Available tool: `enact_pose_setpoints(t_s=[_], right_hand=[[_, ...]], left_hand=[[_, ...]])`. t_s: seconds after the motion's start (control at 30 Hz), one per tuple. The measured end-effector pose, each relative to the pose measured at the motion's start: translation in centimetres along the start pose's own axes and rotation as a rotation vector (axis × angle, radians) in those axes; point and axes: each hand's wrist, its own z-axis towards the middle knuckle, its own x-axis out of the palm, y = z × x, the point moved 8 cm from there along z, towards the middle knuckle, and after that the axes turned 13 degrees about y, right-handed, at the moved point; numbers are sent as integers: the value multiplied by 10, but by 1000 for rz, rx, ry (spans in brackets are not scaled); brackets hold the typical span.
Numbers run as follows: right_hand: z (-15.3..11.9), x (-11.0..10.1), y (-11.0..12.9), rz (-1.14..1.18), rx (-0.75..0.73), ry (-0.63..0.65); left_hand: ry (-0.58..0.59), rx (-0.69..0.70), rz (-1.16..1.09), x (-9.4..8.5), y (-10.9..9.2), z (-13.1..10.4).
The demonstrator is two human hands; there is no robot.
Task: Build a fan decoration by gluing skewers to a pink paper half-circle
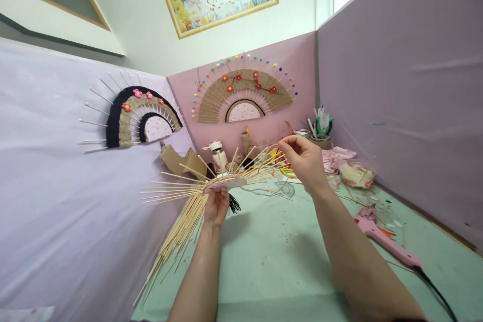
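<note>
My left hand (216,206) grips a stick fan frame from below, at its small pink spotted half-round base (225,184). Thin wooden sticks (175,190) spread out from the base to the left, up and right. At the tips of the right-hand sticks, my right hand (306,160) is closed in a pinch; what lies between its fingertips is too small to make out. Loose twine (264,191) trails from the base's right side. Behind my left hand, a bundle of loose sticks (171,241) lies on the table near black strands (234,204).
A pink glue gun (388,244) with a black cord lies at right on the green table (271,271). Behind stand a white bottle (218,156), cardboard (181,163) and a tool holder (320,142). Finished fans (245,85) hang on the back and left panels.
</note>
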Motion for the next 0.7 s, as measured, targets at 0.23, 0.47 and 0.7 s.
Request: enact_pose_setpoints(t_s=[0.23,0.47,0.7], right_hand=[[-1,12,-1,-417,73,160],[-13,77,-56,-647,315,689],[-44,138,-110,-678,443,915]], left_hand=[[-19,59,-29,3,-9,-1],[-7,97,-136,-2,-15,1],[12,95,-139,1,-14,-1]])
